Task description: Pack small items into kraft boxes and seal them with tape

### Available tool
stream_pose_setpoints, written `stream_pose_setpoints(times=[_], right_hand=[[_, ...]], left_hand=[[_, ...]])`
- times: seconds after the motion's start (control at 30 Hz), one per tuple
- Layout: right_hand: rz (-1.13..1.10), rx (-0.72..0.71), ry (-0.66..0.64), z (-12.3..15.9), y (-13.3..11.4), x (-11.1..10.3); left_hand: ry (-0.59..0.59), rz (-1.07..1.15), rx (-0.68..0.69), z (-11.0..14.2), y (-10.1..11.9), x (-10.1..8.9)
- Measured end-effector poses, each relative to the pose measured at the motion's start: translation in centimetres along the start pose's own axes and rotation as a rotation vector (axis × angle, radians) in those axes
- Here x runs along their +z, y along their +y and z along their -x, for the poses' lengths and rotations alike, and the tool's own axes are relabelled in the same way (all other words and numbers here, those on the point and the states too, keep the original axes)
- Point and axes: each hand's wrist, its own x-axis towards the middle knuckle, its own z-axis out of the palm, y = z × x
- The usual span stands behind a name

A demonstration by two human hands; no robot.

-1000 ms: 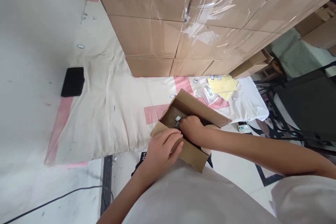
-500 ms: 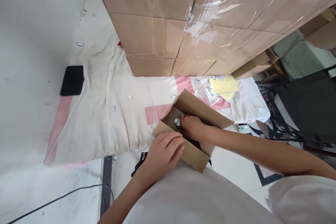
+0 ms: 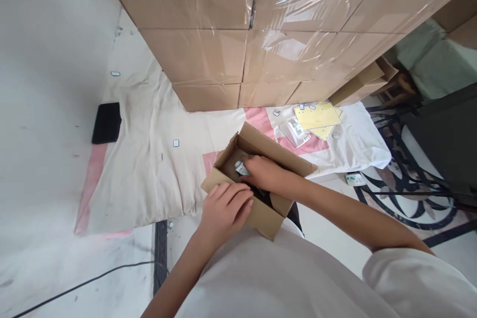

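Observation:
An open cardboard box (image 3: 270, 146) is held tilted in front of my body, at the near edge of the cloth-covered surface. My left hand (image 3: 226, 208) grips its near side, fingers bent over the flap. Reaching inside from the right, my right hand (image 3: 264, 175) is closed around a small silvery-white bottle (image 3: 241, 168), whose capped end sticks out past the fingers. Something dark lies deeper in the box beneath the right hand; I cannot make it out. My right fingertips are partly hidden.
Taped, plastic-wrapped cartons (image 3: 208, 54) are stacked at the back. Yellow sheets (image 3: 316, 116) and a clear packet (image 3: 294, 131) lie to the right on the pink-striped cloth (image 3: 149, 179). A black object (image 3: 106, 122) rests at the left; a cable (image 3: 89, 280) runs below.
The box and both hands have shifted slightly left in view. The bottle's capped end now shows more clearly beside my right fingers. My left hand keeps its place on the flap.

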Motion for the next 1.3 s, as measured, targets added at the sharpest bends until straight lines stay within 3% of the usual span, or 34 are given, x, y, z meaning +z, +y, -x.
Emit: stream_pose_setpoints(times=[0.07,0.13,0.2,0.27,0.33,0.43,0.57,0.67,0.73,0.8,0.87,0.97,1.07,1.3], right_hand=[[-0.092,-0.168,0.216,2.6,0.6,-0.9],[-0.183,-0.342,0.517,5.7,1.6,-1.1],[-0.228,-0.422,0.758,8.4,2.9,-0.1],[-0.246,-0.421,0.874,10.3,4.2,2.2],[-0.25,-0.379,0.878,11.4,5.3,5.3],[-0.233,-0.306,0.805,11.7,6.6,9.7],[-0.233,-0.294,0.782,10.8,8.1,12.2],[-0.243,-0.314,0.934,10.2,9.3,11.7],[-0.267,-0.217,1.121,10.0,9.9,10.7],[-0.395,-0.096,1.211,10.0,10.3,9.6],[-0.592,-0.066,1.161,10.2,10.6,8.6],[-0.744,-0.105,1.068,10.4,10.8,7.6],[-0.698,-0.109,1.044,10.1,10.5,7.4],[-0.629,-0.149,1.059,8.1,9.6,7.9]], left_hand=[[0.063,-0.02,-0.008,0.3,-0.4,-0.3],[0.175,-0.07,-0.037,0.6,-1.3,-0.7],[0.288,-0.105,-0.098,0.6,-2.4,-1.2],[0.302,-0.043,-0.192,0.4,-3.6,-1.8],[0.177,0.068,-0.258,-0.1,-4.7,-2.2],[-0.082,0.199,-0.207,-1.1,-6.0,-2.9],[-0.226,0.202,-0.106,-2.2,-7.1,-4.1],[-0.204,0.148,-0.128,-3.1,-6.9,-4.3],[-0.134,0.057,-0.238,-3.8,-6.3,-3.7],[-0.1,-0.041,-0.369,-4.6,-5.6,-2.6],[-0.099,-0.042,-0.445,-5.2,-5.1,-1.4],[-0.107,0.161,-0.518,-5.4,-4.7,-0.1],[-0.116,0.297,-0.59,-5.1,-4.6,0.3],[-0.115,0.257,-0.642,-4.2,-4.1,0.6]])
